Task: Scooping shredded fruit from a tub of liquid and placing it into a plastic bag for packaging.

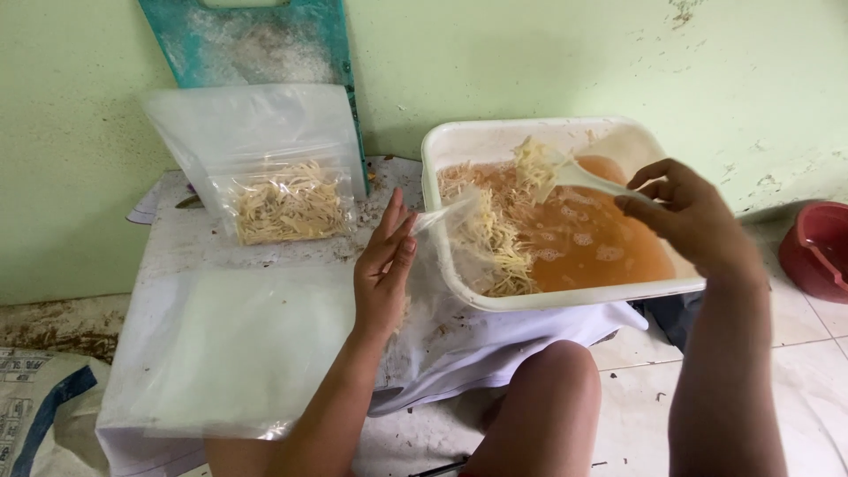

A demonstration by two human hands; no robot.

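Observation:
My left hand holds open a clear plastic bag at the near left rim of a white tub. Pale shredded strips lie inside this bag. My right hand grips a white spoon above the tub, its bowl heaped with the same pale strips. The tub holds orange-brown liquid with more strips floating at its left side.
A filled clear bag of strips leans against a teal board by the green wall. Flat empty bags lie on the low white table. A red bowl sits on the tiled floor at right. My knee is below the tub.

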